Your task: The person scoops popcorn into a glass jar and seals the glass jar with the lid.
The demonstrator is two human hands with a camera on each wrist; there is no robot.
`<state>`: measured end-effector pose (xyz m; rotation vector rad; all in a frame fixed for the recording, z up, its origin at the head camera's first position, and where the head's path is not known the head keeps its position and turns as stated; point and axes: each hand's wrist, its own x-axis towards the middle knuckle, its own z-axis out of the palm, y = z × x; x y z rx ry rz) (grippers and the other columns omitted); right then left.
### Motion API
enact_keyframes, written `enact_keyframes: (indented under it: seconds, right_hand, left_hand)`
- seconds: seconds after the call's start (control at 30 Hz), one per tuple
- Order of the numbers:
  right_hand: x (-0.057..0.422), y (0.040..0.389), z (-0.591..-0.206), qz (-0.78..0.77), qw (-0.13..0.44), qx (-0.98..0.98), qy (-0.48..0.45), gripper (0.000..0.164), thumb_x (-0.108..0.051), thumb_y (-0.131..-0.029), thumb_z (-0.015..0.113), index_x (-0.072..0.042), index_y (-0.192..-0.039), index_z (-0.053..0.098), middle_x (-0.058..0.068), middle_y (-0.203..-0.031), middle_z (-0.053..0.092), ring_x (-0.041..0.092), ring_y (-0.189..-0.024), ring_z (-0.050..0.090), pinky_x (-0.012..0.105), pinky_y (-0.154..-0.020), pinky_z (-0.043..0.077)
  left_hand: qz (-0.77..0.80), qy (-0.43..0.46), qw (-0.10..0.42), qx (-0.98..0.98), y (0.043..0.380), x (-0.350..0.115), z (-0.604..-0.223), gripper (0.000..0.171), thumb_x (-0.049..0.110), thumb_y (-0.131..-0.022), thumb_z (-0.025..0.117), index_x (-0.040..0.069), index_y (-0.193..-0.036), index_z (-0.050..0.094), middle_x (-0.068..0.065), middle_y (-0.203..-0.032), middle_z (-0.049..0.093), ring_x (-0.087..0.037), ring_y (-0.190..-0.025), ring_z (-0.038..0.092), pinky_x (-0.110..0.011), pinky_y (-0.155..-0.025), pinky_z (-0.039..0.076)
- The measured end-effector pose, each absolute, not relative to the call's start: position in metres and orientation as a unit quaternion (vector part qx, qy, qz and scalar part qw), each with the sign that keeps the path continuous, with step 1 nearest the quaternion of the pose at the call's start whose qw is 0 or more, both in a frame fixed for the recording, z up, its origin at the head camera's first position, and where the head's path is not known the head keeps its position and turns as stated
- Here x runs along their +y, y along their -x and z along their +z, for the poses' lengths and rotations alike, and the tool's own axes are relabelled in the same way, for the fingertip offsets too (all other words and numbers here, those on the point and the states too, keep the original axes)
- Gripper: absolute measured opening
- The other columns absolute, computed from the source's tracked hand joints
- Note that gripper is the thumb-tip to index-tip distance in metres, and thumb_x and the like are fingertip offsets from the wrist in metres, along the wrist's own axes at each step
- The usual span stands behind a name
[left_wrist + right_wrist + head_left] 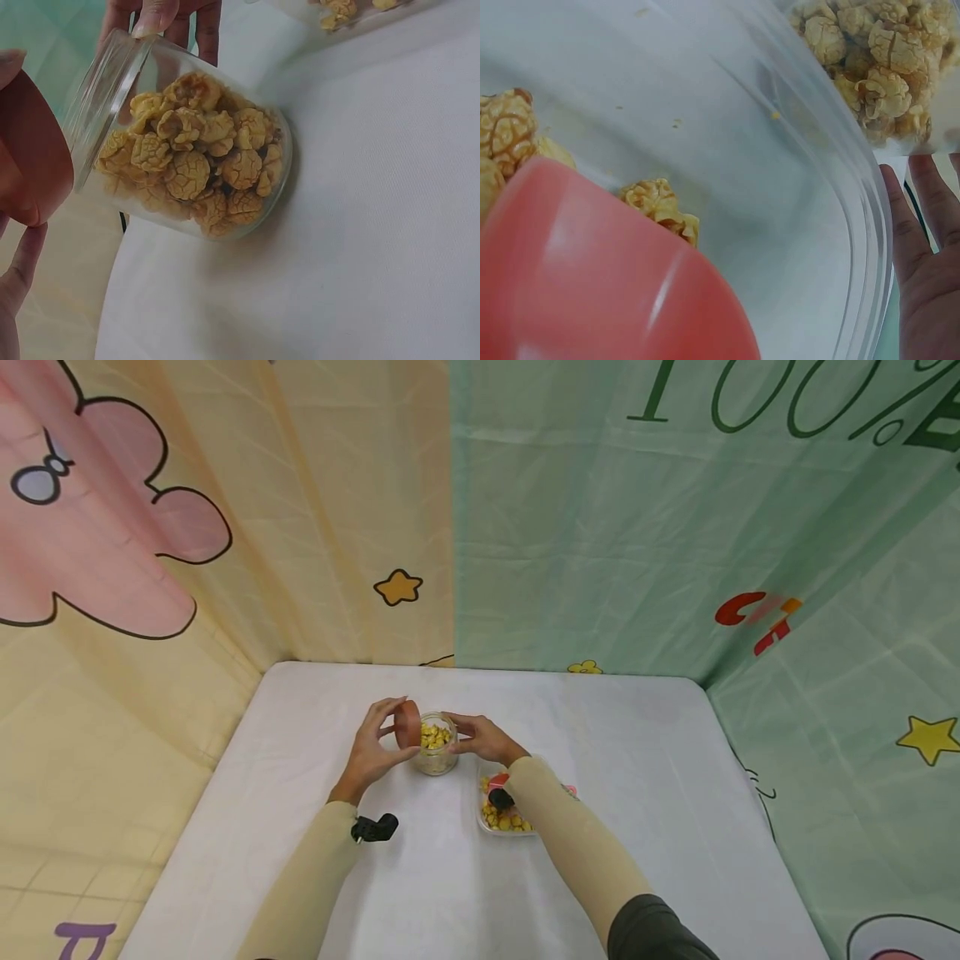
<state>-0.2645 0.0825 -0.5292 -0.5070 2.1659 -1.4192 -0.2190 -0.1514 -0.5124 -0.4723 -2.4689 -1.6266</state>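
Observation:
A clear jar (436, 766) stands on the white table, partly filled with caramel popcorn (202, 157). My right hand (487, 739) grips it near the rim, thumb in front and fingers behind. On the other side, my left hand (367, 752) holds a reddish-brown round lid (407, 725) by its edges, tilted on its side. The lid is right beside the jar's uncovered mouth. Below my right forearm sits a clear plastic container (866, 247) with more popcorn and a red scoop (615, 277) in it; the sleeve hides part of it.
The white-covered table (637, 793) extends around the jar and container. Printed curtains, yellow (337, 527) and green (585, 552), hang behind it and along the sides.

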Motion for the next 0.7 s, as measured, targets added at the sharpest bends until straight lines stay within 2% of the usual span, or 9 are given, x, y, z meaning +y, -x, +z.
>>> enact_keyframes:
  seconds: [0.3, 0.7]
  right_hand:
    - [0.082, 0.264, -0.532, -0.523, 0.244, 0.794, 0.192, 0.067, -0.008, -0.088, 0.067, -0.014, -0.149, 0.038, 0.004, -0.151, 0.039, 0.025, -0.138, 0.038, 0.040, -0.111, 0.037]
    - [0.083, 0.267, -0.537, -0.542, 0.235, 0.777, 0.216, 0.066, -0.004, -0.088, 0.067, -0.009, -0.148, 0.039, 0.008, -0.150, 0.040, 0.027, -0.137, 0.039, 0.039, -0.110, 0.038]
  left_hand:
    - [-0.513, 0.167, 0.064, -0.839, 0.221, -0.146, -0.510, 0.084, 0.006, -0.069, 0.086, 0.006, -0.141, 0.044, -0.015, -0.142, 0.044, -0.034, -0.130, 0.041, -0.058, -0.098, 0.046]
    - [-0.471, 0.170, 0.041, -0.864, 0.226, -0.138, -0.512, 0.082, 0.012, -0.069, 0.087, 0.006, -0.141, 0.047, -0.013, -0.144, 0.044, -0.034, -0.130, 0.044, -0.054, -0.104, 0.042]
